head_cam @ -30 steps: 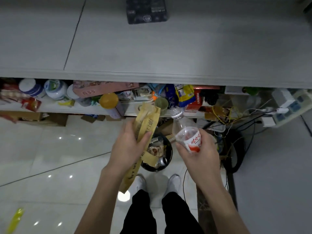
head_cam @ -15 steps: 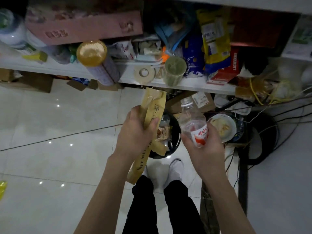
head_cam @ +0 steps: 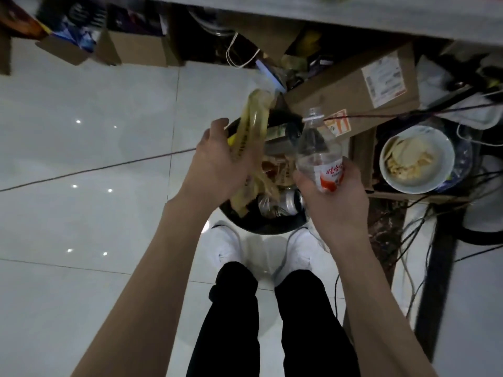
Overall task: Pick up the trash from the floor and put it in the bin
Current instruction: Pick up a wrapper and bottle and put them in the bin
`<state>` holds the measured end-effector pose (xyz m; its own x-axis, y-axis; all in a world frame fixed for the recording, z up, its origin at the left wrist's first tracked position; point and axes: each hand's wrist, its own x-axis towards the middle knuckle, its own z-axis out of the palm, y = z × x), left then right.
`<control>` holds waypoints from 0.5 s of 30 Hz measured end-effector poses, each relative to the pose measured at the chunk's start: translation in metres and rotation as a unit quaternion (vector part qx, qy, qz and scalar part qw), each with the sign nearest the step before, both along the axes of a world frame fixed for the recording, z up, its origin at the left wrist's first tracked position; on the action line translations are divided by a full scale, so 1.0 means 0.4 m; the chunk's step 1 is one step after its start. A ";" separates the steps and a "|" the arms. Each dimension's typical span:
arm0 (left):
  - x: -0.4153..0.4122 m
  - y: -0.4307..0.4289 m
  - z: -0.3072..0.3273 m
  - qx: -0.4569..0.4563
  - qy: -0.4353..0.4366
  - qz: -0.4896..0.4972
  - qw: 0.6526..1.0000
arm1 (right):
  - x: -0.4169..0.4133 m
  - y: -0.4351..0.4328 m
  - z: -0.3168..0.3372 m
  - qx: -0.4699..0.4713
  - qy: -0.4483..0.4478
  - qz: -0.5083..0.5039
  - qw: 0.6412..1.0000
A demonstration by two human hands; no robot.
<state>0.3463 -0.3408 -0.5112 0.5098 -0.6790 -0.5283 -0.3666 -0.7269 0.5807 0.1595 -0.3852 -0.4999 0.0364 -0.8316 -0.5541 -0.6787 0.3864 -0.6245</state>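
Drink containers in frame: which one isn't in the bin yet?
The clear bottle with the red-and-white label, held by the right hand above the bin. The silver can already lies inside; the left hand grips a yellow wrapper.

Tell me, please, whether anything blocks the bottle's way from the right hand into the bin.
Nothing visible does: the right hand holds the bottle above the open bin's right side; the yellow wrapper hangs further left.

You're in a cluttered home storage corner: glossy white floor tiles (head_cam: 81, 159) at left, cardboard boxes (head_cam: 353, 85) along the top, tangled cables (head_cam: 416, 224) at right.
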 end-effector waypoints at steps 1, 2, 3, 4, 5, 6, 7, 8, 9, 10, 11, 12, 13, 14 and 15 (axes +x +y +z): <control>0.004 0.010 -0.016 -0.001 -0.003 -0.002 1.000 | -0.001 0.001 -0.019 -0.003 0.004 -0.001 1.000; 0.009 0.021 -0.029 -0.004 -0.009 -0.002 1.000 | -0.001 0.001 -0.035 -0.005 0.006 -0.001 1.000; 0.013 0.032 -0.039 -0.008 -0.016 0.001 1.000 | -0.001 0.002 -0.047 -0.004 0.008 0.000 1.000; 0.017 0.042 -0.047 -0.011 -0.024 0.006 1.000 | 0.002 0.003 -0.059 -0.004 0.008 0.000 1.000; 0.021 0.050 -0.052 -0.013 -0.030 0.010 0.999 | 0.005 0.004 -0.069 -0.005 0.009 -0.001 1.000; 0.025 0.057 -0.056 -0.013 -0.035 0.013 0.999 | 0.010 0.004 -0.077 -0.008 0.008 -0.004 1.000; 0.029 0.063 -0.060 -0.013 -0.036 0.015 0.999 | 0.016 0.006 -0.085 -0.010 0.007 -0.005 1.000; 0.032 0.066 -0.063 -0.013 -0.035 0.018 0.999 | 0.023 0.007 -0.092 -0.013 0.003 -0.004 1.000; 0.036 0.069 -0.066 -0.012 -0.033 0.021 0.999 | 0.032 0.008 -0.097 -0.012 0.000 -0.004 1.000; 0.039 0.070 -0.068 -0.010 -0.031 0.025 0.999 | 0.042 0.010 -0.102 -0.011 -0.006 -0.005 1.000; 0.043 0.070 -0.069 -0.010 -0.029 0.029 0.999 | 0.054 0.012 -0.106 -0.012 -0.011 -0.006 1.000; 0.047 0.071 -0.069 -0.010 -0.029 0.032 0.999 | 0.069 0.016 -0.109 -0.015 -0.018 -0.007 1.000; 0.050 0.072 -0.068 -0.011 -0.031 0.034 0.999 | 0.082 0.022 -0.114 -0.017 -0.022 -0.005 1.000; 0.054 0.074 -0.068 -0.012 -0.033 0.036 0.999 | 0.098 0.030 -0.122 -0.018 -0.025 0.000 1.000; 0.057 0.076 -0.065 -0.013 -0.034 0.037 0.999 | 0.115 0.040 -0.128 -0.013 -0.024 0.009 1.000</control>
